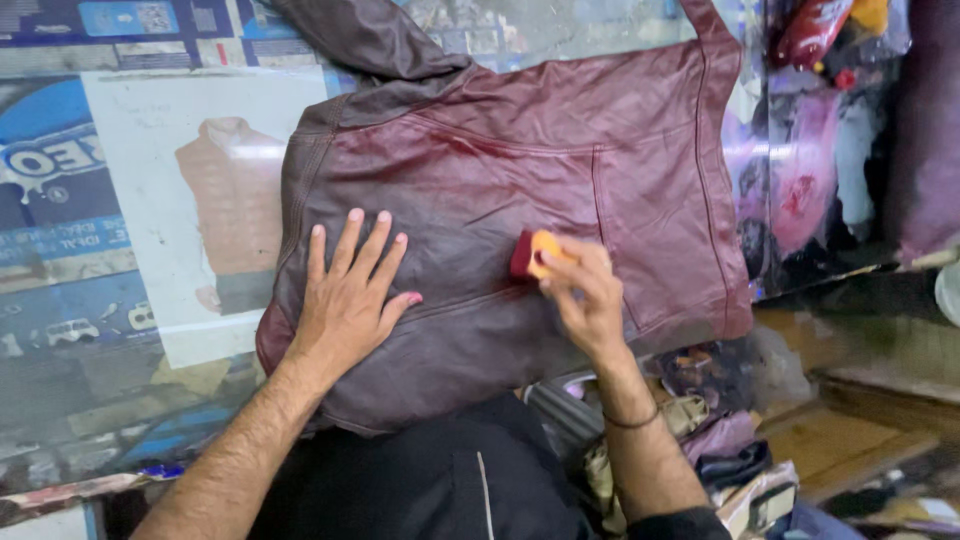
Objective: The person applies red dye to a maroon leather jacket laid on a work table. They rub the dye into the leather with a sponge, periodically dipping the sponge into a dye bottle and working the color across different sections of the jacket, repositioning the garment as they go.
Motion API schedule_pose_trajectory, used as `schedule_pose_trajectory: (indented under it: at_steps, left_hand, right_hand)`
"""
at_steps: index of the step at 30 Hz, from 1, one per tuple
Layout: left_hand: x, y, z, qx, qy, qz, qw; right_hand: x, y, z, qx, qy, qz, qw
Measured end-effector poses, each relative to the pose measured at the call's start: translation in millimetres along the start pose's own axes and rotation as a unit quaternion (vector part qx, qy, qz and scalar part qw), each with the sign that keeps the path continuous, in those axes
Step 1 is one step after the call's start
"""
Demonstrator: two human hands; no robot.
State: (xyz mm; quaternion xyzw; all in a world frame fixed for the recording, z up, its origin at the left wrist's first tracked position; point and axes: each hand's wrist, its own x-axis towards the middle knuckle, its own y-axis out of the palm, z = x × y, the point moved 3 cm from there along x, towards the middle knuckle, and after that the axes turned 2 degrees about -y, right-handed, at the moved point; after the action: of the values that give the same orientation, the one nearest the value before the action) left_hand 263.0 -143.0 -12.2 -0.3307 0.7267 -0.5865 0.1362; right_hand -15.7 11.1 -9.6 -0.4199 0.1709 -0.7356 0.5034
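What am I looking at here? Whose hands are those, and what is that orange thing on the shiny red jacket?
There is one picture, taken by a camera worn on a person's head, looking down at their own two bare hands. A glossy dark red leather jacket lies spread on a glass-topped counter with posters under it. The left hand rests flat on the jacket, fingers spread. The right hand pinches a small orange sponge with a red-stained edge against the leather. A thin dark band sits on the right wrist.
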Motion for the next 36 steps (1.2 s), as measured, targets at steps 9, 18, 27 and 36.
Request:
schedule_pose_trajectory:
  at_steps: [9, 18, 27, 36]
  left_hand:
    - [4, -1, 18, -0.016, 0.027, 0.015, 0.999]
    - [5, 0, 19, -0.022, 0.029, 0.026, 0.999]
    - [4, 1, 19, -0.032, 0.025, 0.025, 0.999]
    - [4, 0, 9, 0.006, 0.007, 0.026, 1.000]
  right_hand:
    - [77, 28, 33, -0.265, -0.059, 0.074, 0.960]
    - [96, 40, 44, -0.281, -0.106, 0.092, 0.949]
    - [97, 51, 30, -0.304, -0.052, 0.097, 0.946]
    - [57, -9, 27, -0.390, 0.020, 0.029, 0.920]
